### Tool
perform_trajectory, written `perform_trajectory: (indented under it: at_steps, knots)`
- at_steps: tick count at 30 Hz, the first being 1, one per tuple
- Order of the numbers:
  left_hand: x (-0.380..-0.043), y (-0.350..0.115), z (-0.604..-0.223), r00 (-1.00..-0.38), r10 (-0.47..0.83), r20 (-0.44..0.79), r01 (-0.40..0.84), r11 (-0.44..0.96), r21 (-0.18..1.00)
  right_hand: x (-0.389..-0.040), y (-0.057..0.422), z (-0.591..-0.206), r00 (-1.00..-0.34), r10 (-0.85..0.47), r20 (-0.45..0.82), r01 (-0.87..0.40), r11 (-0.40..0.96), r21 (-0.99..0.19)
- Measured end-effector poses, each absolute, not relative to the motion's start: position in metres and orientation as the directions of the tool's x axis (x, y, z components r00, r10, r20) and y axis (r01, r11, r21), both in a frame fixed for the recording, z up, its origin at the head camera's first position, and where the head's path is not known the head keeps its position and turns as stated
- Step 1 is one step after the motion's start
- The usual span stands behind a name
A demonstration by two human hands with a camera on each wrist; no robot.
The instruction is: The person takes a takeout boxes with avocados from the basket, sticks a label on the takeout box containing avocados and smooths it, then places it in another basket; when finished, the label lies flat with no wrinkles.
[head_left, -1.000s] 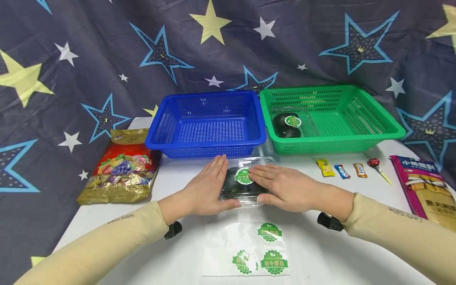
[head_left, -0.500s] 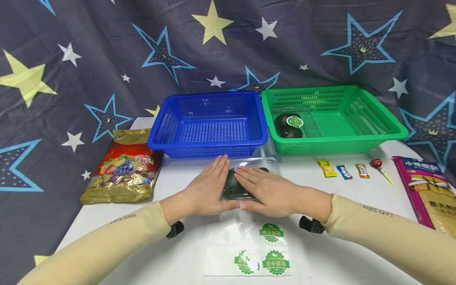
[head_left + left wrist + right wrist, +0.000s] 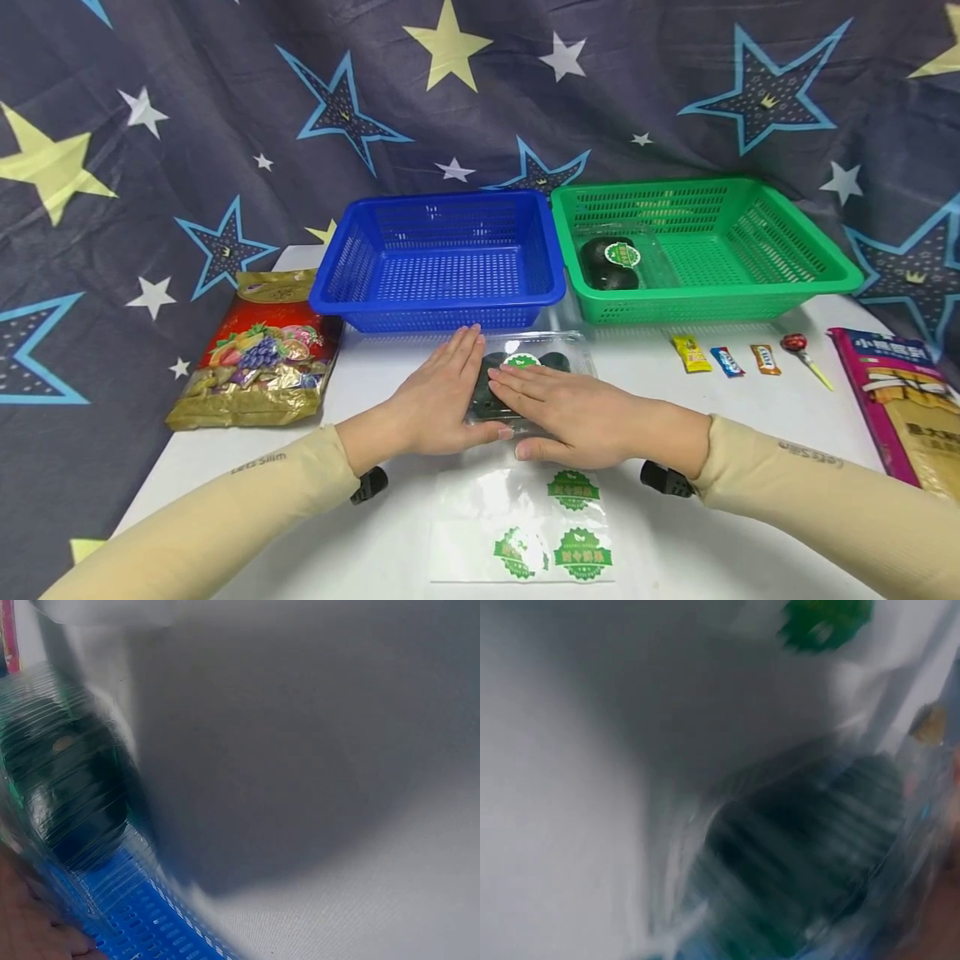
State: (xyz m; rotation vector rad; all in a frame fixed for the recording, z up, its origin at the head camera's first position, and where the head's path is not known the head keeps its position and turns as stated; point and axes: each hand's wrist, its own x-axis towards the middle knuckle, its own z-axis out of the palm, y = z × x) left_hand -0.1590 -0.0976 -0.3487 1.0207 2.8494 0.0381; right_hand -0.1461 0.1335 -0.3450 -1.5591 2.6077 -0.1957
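A clear plastic clamshell box (image 3: pixel 576 348) with dark green fruits (image 3: pixel 489 398), avocados by their look, lies on the white table in front of the baskets. My left hand (image 3: pixel 438 400) rests along its left side, fingers straight. Across the lid lies my right hand (image 3: pixel 581 410), its fingers extended flat and partly covering a round green-and-white sticker (image 3: pixel 521 360). In the left wrist view one avocado (image 3: pixel 71 780) with a tan stem spot shows through the ridged plastic. The right wrist view is blurred; a dark fruit (image 3: pixel 810 840) shows inside the box.
Behind stand a blue basket (image 3: pixel 438 312) and a green basket (image 3: pixel 712 307) holding another stickered box (image 3: pixel 611 262). A sticker sheet (image 3: pixel 465 546) lies in front. Left is a red-gold candy bag (image 3: pixel 255 358); right are wrapped candies (image 3: pixel 690 354), a lollipop (image 3: pixel 797 343) and a purple packet (image 3: pixel 892 392).
My right hand has slid left across the lid over the sticker, then drawn slightly back, its thumb moving away from the left thumb. The left hand has stayed put.
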Motion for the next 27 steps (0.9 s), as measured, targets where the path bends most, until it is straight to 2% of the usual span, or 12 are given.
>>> perform_trajectory:
  at_steps: [14,27]
  knots:
    - [-0.161,-0.097,-0.35,-0.769,0.635,-0.076,0.632,0.773,0.059,-0.158,0.152,-0.342,-0.541,-0.84,-0.044,-0.833,0.542,-0.113]
    - [-0.161,-0.097,-0.348,-0.77,0.63,-0.098,0.627,0.776,0.061,-0.162,0.156,-0.344,-0.591,-0.805,0.051,-0.806,0.592,0.02]
